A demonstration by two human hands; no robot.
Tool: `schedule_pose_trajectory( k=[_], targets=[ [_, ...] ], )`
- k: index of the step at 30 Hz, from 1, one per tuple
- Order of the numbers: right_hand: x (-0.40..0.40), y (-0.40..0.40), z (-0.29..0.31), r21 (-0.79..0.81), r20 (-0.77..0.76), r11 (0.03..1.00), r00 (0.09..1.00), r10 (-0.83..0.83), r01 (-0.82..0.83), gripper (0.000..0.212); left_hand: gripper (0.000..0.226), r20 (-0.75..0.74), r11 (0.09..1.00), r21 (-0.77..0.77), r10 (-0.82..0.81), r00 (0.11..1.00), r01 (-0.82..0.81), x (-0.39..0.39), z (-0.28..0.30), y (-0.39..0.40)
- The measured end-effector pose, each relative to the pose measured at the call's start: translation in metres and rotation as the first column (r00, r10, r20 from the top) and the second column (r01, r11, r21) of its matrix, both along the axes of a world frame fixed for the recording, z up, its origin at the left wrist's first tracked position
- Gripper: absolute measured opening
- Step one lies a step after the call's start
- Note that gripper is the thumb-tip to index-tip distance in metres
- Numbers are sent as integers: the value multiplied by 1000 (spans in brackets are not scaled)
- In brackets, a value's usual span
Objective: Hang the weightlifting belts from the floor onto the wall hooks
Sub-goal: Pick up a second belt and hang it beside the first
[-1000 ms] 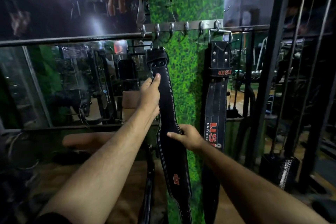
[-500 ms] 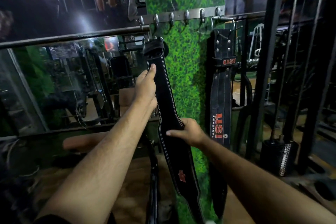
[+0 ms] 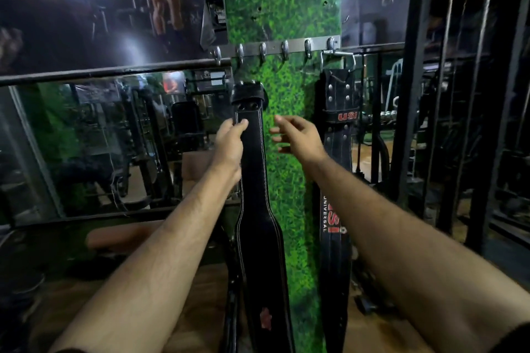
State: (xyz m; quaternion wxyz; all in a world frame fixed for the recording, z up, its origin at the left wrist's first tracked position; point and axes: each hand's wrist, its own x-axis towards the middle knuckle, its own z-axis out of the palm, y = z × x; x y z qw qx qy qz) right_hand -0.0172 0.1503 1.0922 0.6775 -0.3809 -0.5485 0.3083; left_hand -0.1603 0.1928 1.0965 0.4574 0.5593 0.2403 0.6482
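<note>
A black belt with white stitching (image 3: 258,223) hangs down the green wall panel, its buckle end below the metal hook rail (image 3: 295,44). Whether it rests on a hook I cannot tell. My left hand (image 3: 229,143) pinches the belt's left edge just under the buckle. My right hand (image 3: 298,135) floats to the right of the belt with fingers spread, touching nothing. A second black belt with red USI lettering (image 3: 338,169) hangs from a wire hanger on the rail's right end.
A mirror wall (image 3: 100,137) and a brown padded bench (image 3: 123,235) lie to the left. Black steel rack uprights (image 3: 407,80) and gym machines crowd the right side. Several bare hooks sit along the rail above the belts.
My right hand has let go of the stitched belt's middle and risen to beside its top. My left hand has shifted to pinch the edge. The view has tilted down.
</note>
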Motion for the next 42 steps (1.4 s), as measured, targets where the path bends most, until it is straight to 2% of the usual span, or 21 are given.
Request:
schedule_pose_trajectory(
  k=[5, 8, 10, 12, 15, 17, 20, 22, 24, 25, 26, 28, 29, 30, 32, 34, 36, 40, 42],
  targets=[
    [18, 1, 52, -29, -62, 999, 998, 17, -19, 34, 17, -79, 997, 69, -12, 997, 17, 41, -4, -15],
    [36, 6, 65, -49, -107, 998, 994, 23, -28, 11, 17, -125, 997, 77, 24, 992, -15, 66, -4, -22],
    [51, 11, 66, -23, -59, 999, 998, 23, -24, 11, 27, -139, 970, 104, 232, 963, -219, 76, -1, -19],
    [65, 13, 65, 1, 7, 997, 997, 74, -74, 8, 45, -88, 895, 174, 429, 899, -410, 80, 8, -10],
    [84, 15, 64, 5, 74, 984, 981, 179, -180, 8, 37, -152, 849, 290, 496, 855, -441, 91, 35, -2],
    [95, 21, 62, 2, 141, 978, 968, 207, -209, 7, 26, -187, 864, 274, 479, 858, -422, 101, 52, -1],
    [108, 28, 60, 72, 177, 982, 971, 161, -176, 6, 29, -190, 921, 90, 389, 901, -379, 113, 63, 3],
    [114, 31, 61, 130, 195, 979, 972, 130, -157, 6, 31, -140, 969, -23, 239, 961, -245, 118, 63, 6],
    [117, 36, 64, 115, 222, 984, 969, 111, -139, 5, 27, -49, 993, -30, 117, 992, -118, 125, 65, 11],
    [119, 40, 65, 111, 236, 986, 967, 93, -122, 10, 25, -7, 995, -20, 102, 995, -102, 129, 67, 14],
    [120, 43, 67, 121, 268, 992, 963, 7, -41, 21, 24, 27, 995, -13, 104, 994, -104, 132, 69, 17],
    [123, 46, 72, 181, 365, 955, 886, -285, 233, 43, 25, 72, 993, 3, 115, 991, -115, 137, 72, 25],
    [124, 47, 75, 208, 363, 912, 838, -409, 355, 50, 26, 91, 995, 9, 98, 991, -99, 139, 74, 29],
    [124, 45, 77, 199, 338, 891, 825, -452, 407, 56, 27, 109, 998, 6, 64, 992, -65, 140, 75, 32],
    [125, 50, 81, 139, 308, 920, 867, -392, 366, 68, 27, 134, 1000, 4, -16, 991, 16, 140, 79, 39],
    [125, 59, 83, 140, 252, 955, 924, -289, 261, 47, 27, 106, 998, 13, -59, 993, 58, 140, 82, 46],
    [128, 71, 83, 193, 175, 945, 938, -298, 264, 29, 26, 47, 998, 8, -60, 997, 59, 142, 84, 54],
    [132, 85, 88, 245, 123, 911, 921, -369, 332, 16, 21, 13, 998, -35, -55, 998, 56, 152, 94, 68],
    [134, 90, 92, 244, 137, 909, 916, -377, 337, 19, 22, 35, 998, -42, -37, 999, 39, 159, 99, 73]
  ],
)
